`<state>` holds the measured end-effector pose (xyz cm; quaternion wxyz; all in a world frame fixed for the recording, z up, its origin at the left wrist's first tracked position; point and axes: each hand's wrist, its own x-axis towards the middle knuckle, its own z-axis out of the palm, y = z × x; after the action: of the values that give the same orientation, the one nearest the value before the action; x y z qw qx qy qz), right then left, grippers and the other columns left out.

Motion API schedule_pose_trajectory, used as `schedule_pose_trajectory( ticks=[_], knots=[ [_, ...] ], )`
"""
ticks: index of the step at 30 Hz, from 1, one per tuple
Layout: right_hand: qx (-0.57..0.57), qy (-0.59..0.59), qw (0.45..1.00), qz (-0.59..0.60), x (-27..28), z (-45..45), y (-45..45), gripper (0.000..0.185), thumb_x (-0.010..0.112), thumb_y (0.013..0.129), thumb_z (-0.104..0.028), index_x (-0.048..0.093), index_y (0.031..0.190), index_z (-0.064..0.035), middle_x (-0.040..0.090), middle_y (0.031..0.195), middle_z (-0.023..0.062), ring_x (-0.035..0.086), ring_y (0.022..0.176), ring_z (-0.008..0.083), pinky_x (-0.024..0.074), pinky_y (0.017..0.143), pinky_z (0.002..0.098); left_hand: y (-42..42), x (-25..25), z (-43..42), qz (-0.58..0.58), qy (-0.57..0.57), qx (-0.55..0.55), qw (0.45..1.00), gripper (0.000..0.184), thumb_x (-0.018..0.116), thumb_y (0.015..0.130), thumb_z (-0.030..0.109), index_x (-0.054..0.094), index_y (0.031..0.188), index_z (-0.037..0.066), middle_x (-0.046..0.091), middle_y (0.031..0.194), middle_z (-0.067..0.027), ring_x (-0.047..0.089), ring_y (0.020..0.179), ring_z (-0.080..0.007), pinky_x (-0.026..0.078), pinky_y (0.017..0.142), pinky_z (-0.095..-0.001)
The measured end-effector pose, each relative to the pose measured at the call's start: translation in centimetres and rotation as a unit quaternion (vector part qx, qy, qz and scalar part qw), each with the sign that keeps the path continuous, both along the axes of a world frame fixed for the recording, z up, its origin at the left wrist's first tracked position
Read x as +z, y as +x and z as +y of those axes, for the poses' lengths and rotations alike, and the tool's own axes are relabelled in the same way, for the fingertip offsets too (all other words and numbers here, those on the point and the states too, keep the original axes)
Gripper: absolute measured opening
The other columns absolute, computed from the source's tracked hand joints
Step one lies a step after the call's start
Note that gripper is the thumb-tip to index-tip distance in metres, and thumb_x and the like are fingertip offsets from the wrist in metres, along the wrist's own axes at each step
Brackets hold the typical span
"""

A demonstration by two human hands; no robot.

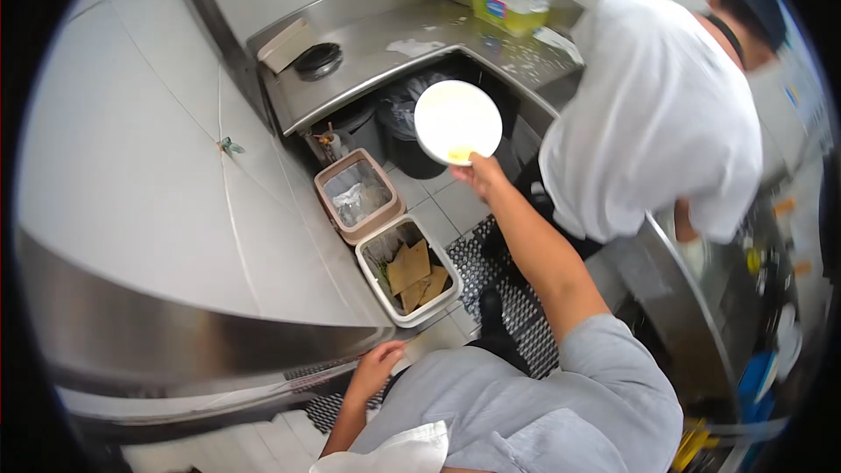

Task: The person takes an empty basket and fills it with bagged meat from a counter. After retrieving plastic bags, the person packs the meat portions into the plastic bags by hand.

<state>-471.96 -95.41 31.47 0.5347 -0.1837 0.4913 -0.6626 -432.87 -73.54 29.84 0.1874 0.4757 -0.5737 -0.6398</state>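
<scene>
My right hand [479, 177] is stretched forward and closed on the near rim of a white bowl [457, 118]. A yellow smear shows inside the bowl close to my fingers. The bowl is held over the floor, partly in front of a black bin [405, 127] lined with a bag. Low at my side, my left hand [377, 370] has loosely bent fingers and nothing visible in them. It is nearest to the metal-edged wall and the white-rimmed bin [405, 319], which contains brown cardboard pieces [409, 266].
A brown-rimmed bin [353, 234] with a clear liner stands by the wall. Behind is a steel counter [372, 31] with black stacked dishes [318, 61] and a tub of yellow-green liquid [510, 5]. A co-worker in a white shirt [657, 114] stands close on the right. A perforated mat [526, 320] covers some floor.
</scene>
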Motion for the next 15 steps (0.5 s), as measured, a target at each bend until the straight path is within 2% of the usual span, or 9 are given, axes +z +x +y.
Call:
schedule_pose_trajectory(
  ticks=[2, 3, 7, 9, 11, 12, 13, 14, 15],
  knots=[
    [-0.002, 0.041, 0.999, -0.010, 2.2, -5.7, -4.7, 0.026, 0.044, 0.087, -0.014, 0.050, 0.108, -0.0003, 0.059, 0.099, 0.0132, 0.061, 0.081, 0.0242, 0.0525, 0.071, 0.0340, -1.4, 1.2, 0.9, -0.120, -0.043, 0.075, 0.989, 0.029, 0.056, 0.083, 0.024, 0.059, 0.101, 0.001, 0.063, 0.090, -0.0107, 0.059, 0.084, -0.0167, 0.045, 0.075, -0.0273],
    [-0.024, 0.052, 0.998, -0.004, 2.5, -8.7, -7.1, 0.027, 0.043, 0.087, -0.016, 0.051, 0.109, -0.0016, 0.060, 0.098, 0.0127, 0.061, 0.078, 0.0250, 0.0534, 0.067, 0.0349, -2.0, 2.5, 1.5, -0.153, -0.062, 0.136, 0.977, 0.029, 0.056, 0.082, 0.025, 0.060, 0.097, 0.001, 0.064, 0.086, -0.0112, 0.060, 0.081, -0.0174, 0.045, 0.073, -0.0277],
    [-0.101, -0.031, 0.994, -0.004, 0.8, -19.4, -18.0, 0.029, 0.044, 0.088, -0.018, 0.047, 0.110, -0.0001, 0.058, 0.097, 0.0171, 0.060, 0.082, 0.0304, 0.0533, 0.070, 0.0413, -4.4, 5.7, 3.5, -0.260, -0.036, 0.322, 0.909, 0.027, 0.058, 0.080, 0.025, 0.063, 0.088, 0.000, 0.063, 0.080, -0.0139, 0.062, 0.076, -0.0225, 0.047, 0.070, -0.0295],
    [-0.126, -0.032, 0.991, -0.023, -2.5, -25.3, -24.1, 0.030, 0.048, 0.086, -0.019, 0.048, 0.111, -0.0024, 0.058, 0.096, 0.0176, 0.060, 0.082, 0.0312, 0.0531, 0.070, 0.0410, -6.3, 9.1, 3.0, -0.416, -0.068, 0.415, 0.806, 0.028, 0.060, 0.078, 0.026, 0.063, 0.084, -0.001, 0.063, 0.080, -0.0161, 0.062, 0.075, -0.0272, 0.047, 0.067, -0.0316],
    [-0.161, -0.012, 0.986, -0.029, -4.7, -28.9, -28.7, 0.031, 0.046, 0.086, -0.018, 0.047, 0.112, -0.0024, 0.058, 0.097, 0.0172, 0.060, 0.082, 0.0314, 0.0532, 0.070, 0.0420, -6.2, 8.1, 2.5, -0.440, -0.103, 0.457, 0.766, 0.028, 0.062, 0.077, 0.026, 0.063, 0.084, -0.001, 0.063, 0.080, -0.0165, 0.062, 0.075, -0.0284, 0.047, 0.067, -0.0326],
    [-0.231, 0.039, 0.971, -0.053, -4.6, -29.7, -30.0, 0.031, 0.046, 0.085, -0.016, 0.045, 0.114, -0.0032, 0.058, 0.096, 0.0159, 0.060, 0.075, 0.0329, 0.0530, 0.070, 0.0445, -6.1, 7.6, 2.4, -0.460, -0.136, 0.459, 0.748, 0.029, 0.063, 0.076, 0.026, 0.063, 0.084, -0.001, 0.063, 0.081, -0.0170, 0.062, 0.076, -0.0297, 0.047, 0.067, -0.0336],
    [-0.263, -0.029, 0.963, -0.045, -8.0, -31.5, -32.7, 0.025, 0.049, 0.085, -0.021, 0.053, 0.100, -0.0011, 0.060, 0.086, 0.0139, 0.059, 0.067, 0.0322, 0.0530, 0.063, 0.0394, -6.9, 8.2, 2.2, -0.467, -0.125, 0.477, 0.734, 0.029, 0.063, 0.076, 0.026, 0.063, 0.084, -0.001, 0.063, 0.081, -0.0170, 0.062, 0.076, -0.0297, 0.047, 0.067, -0.0336],
    [-0.259, 0.006, 0.887, 0.381, -10.6, -31.4, -35.5, 0.027, 0.052, 0.084, -0.028, 0.055, 0.082, -0.0005, 0.059, 0.075, 0.0118, 0.059, 0.065, 0.0294, 0.0488, 0.059, 0.0392, -7.5, 9.5, 1.0, -0.435, -0.116, 0.504, 0.737, 0.029, 0.065, 0.074, 0.026, 0.063, 0.084, -0.001, 0.063, 0.081, -0.0168, 0.061, 0.076, -0.0294, 0.046, 0.067, -0.0342],
    [-0.213, 0.028, 0.643, 0.735, -11.6, -30.9, -37.2, 0.040, 0.054, 0.083, -0.035, 0.057, 0.065, 0.0002, 0.058, 0.064, 0.0098, 0.059, 0.063, 0.0266, 0.0445, 0.055, 0.0390, -7.7, 10.3, 0.2, -0.405, -0.110, 0.525, 0.740, 0.030, 0.068, 0.072, 0.026, 0.063, 0.084, -0.001, 0.063, 0.080, -0.0166, 0.061, 0.076, -0.0292, 0.046, 0.067, -0.0347]
  ],
)
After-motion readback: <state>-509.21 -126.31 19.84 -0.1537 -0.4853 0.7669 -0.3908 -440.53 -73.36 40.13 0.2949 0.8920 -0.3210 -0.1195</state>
